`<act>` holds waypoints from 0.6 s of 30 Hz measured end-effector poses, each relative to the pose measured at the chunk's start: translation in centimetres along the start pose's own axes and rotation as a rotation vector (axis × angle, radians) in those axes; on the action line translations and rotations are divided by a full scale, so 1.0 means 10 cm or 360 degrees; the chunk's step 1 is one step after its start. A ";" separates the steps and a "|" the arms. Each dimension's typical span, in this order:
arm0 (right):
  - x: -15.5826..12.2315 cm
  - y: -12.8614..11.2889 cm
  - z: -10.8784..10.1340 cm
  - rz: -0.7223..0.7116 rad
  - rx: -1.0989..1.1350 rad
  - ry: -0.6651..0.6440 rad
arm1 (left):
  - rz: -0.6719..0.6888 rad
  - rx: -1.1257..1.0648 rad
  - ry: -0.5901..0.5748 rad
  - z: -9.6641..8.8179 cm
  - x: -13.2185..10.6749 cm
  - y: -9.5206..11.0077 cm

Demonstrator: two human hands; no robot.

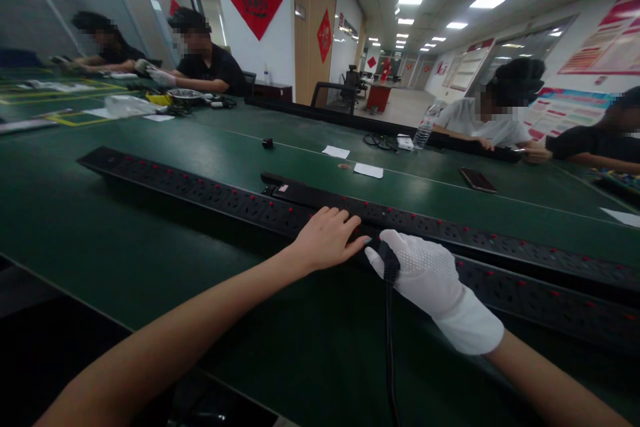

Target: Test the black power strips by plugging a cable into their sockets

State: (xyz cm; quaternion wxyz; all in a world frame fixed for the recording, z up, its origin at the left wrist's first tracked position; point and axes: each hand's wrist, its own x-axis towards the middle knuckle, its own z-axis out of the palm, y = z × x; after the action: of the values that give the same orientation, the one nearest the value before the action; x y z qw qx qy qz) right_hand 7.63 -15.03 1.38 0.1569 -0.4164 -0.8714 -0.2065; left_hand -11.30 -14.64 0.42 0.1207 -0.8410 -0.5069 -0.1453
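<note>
Two long black power strips with red switches lie side by side on the green table (150, 240); the near strip (200, 190) runs from the left to the right edge, and the far strip (450, 230) lies just behind it. My bare left hand (327, 239) rests flat on the near strip, fingers stretched out. My right hand (425, 270), in a white dotted glove, is closed round a black plug (389, 261) at the strip. Its black cable (389, 347) hangs down toward me.
Several people sit at the table, two at the far left and two at the right. A phone (477, 179), white paper slips (369, 170), a water bottle (426, 127) and a metal bowl (185, 95) lie further back. An office chair (334, 95) stands behind.
</note>
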 end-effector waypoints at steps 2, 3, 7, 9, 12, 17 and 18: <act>-0.02 -0.02 0.02 0.0055 -0.0027 0.0011 | 0.0132 0.0050 -0.0028 -0.02 -0.02 -0.01; -0.03 -0.02 0.03 0.0073 -0.0040 0.0018 | 0.0190 0.0073 -0.0044 -0.03 -0.02 -0.01; -0.06 -0.04 0.07 0.0073 -0.0056 0.0045 | 0.0324 0.0133 -0.0100 -0.07 -0.05 -0.03; -0.08 -0.04 0.08 0.0064 -0.0042 0.0059 | 0.0374 0.0138 -0.0119 -0.08 -0.06 -0.05; -0.11 -0.04 0.08 0.0068 -0.0001 0.0075 | 0.0430 0.0121 -0.0133 -0.07 -0.07 -0.06; -0.13 -0.03 0.06 0.0033 0.0063 0.0039 | 0.0423 0.0120 -0.0127 -0.06 -0.08 -0.07; -0.13 -0.03 0.06 0.0036 0.0068 0.0028 | 0.0427 0.0118 -0.0129 -0.07 -0.08 -0.08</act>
State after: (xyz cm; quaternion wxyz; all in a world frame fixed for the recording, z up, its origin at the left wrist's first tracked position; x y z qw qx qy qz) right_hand 8.06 -15.76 0.22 0.1756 -0.4209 -0.8695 -0.1897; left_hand -12.41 -15.16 0.82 0.1494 -0.9014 -0.3995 -0.0749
